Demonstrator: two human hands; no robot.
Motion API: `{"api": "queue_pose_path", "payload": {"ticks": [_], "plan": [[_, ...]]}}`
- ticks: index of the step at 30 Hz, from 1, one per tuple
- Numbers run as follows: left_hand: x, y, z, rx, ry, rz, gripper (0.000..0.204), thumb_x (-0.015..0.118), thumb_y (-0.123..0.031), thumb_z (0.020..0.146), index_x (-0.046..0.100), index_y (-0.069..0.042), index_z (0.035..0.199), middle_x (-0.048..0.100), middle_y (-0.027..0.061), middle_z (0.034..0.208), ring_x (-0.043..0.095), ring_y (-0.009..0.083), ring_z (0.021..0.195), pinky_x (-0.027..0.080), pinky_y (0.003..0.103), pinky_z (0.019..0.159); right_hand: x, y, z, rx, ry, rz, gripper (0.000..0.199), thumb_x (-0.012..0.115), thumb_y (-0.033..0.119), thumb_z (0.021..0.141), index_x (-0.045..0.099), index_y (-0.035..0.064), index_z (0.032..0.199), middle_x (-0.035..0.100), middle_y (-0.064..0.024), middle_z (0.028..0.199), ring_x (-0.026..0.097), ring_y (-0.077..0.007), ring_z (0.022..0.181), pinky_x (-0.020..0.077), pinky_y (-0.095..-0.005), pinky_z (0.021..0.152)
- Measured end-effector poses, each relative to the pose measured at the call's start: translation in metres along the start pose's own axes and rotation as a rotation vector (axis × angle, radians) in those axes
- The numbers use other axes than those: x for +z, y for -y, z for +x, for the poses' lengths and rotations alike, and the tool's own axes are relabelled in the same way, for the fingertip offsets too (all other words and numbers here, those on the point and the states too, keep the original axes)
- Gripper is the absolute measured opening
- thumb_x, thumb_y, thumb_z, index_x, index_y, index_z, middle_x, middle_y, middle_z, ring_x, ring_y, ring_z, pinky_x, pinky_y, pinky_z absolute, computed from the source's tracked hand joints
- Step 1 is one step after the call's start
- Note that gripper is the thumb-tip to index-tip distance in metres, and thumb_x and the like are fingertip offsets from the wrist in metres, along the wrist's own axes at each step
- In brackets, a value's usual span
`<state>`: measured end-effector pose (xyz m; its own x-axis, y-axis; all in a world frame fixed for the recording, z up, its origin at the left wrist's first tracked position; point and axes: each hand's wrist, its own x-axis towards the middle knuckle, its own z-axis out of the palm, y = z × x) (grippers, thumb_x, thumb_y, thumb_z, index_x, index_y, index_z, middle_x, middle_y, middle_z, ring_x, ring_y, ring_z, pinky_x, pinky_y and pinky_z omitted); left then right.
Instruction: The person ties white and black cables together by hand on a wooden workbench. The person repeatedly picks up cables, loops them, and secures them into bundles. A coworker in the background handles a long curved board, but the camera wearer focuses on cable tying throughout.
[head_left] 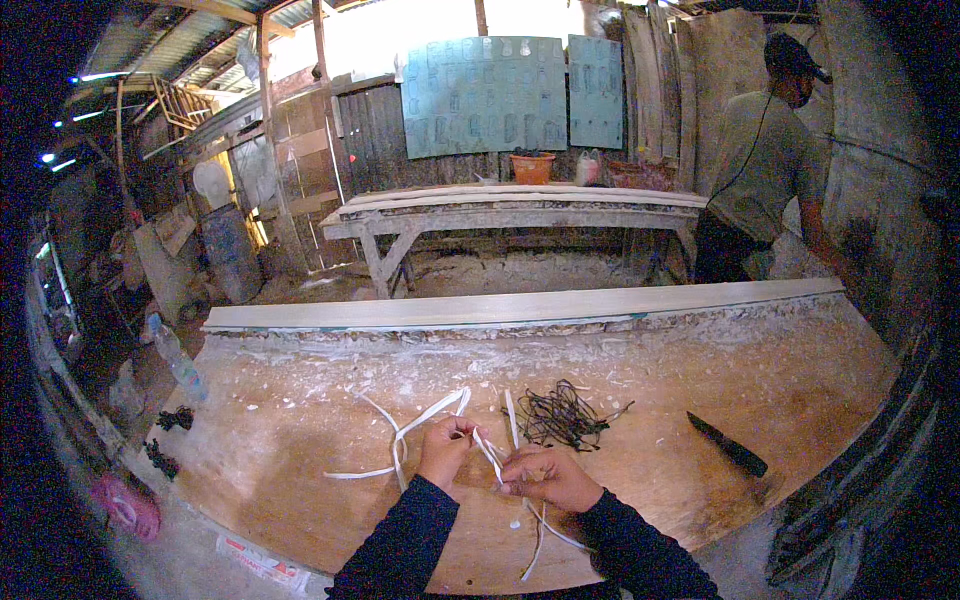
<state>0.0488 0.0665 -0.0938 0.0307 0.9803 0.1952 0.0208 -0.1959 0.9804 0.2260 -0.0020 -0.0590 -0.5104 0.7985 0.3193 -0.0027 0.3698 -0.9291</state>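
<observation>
The white strip (487, 452) runs between the hands just above the surface (300, 430), pinched at its upper part by the fingers of the left hand (446, 448) and lower down by those of the right hand (548, 478), near the black cords (568, 415). It looks light, limp and flat, likely to twist or slip rather than break, so a fingertip pinch close to the worked stretch, loose ends left free, should suit it best
</observation>
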Motion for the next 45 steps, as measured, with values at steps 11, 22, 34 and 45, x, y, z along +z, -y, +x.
{"api": "queue_pose_path", "payload": {"ticks": [11,22,34,45], "plan": [[0.003,-0.025,-0.014,0.066,0.431,0.25,0.013,0.061,-0.005,0.072,0.06,-0.003,0.085,0.06,0.0013,0.079,0.054,0.0081,0.071,0.042,0.021,0.065,-0.021,-0.021,0.004,0.058,-0.534,-0.055,0.005,0.06,0.001,0.069,0.056,0.0033,0.069,0.058,-0.0042,0.071,0.054,-0.0116,0.069,0.0418,-0.0228,0.066],[0.002,-0.021,-0.019,-0.144,1.019,-0.198,0.014,0.064,-0.015,0.074,0.058,-0.004,0.081,0.055,-0.0014,0.071,0.049,0.0059,0.056,0.04,0.019,0.047,-0.029,-0.018,0.006,0.004,-0.853,-0.534,0.01,0.061,-0.001,0.067,0.057,0.0027,0.076,0.051,-0.0065,0.077,0.051,-0.0148,0.069,0.0415,-0.0264,0.061],[-0.006,-0.009,0.005,-0.112,-0.02,0.019,0.008,0.063,-0.012,0.073,0.061,-0.005,0.074,0.049,-0.0039,0.057,0.04,0.0033,0.048,0.032,0.018,0.042,-0.025,-0.017,0.004,-0.103,-0.364,-0.308,0.016,0.062,0.006,0.069,0.063,0.0096,0.085,0.05,-0.007,0.095,0.048,-0.0218,0.094,0.0377,-0.0309,0.084],[-0.006,0.025,0.011,0.053,-0.088,0.058,0.003,0.055,-0.001,0.074,0.055,-0.004,0.075,0.056,0.0025,0.066,0.051,0.0112,0.058,0.042,0.024,0.052,0.002,-0.002,0.005,-0.135,0.051,-0.327,0.02,0.063,0.013,0.072,0.064,0.0117,0.092,0.057,-0.0083,0.101,0.046,-0.0255,0.104,0.0322,-0.0363,0.091]]}}
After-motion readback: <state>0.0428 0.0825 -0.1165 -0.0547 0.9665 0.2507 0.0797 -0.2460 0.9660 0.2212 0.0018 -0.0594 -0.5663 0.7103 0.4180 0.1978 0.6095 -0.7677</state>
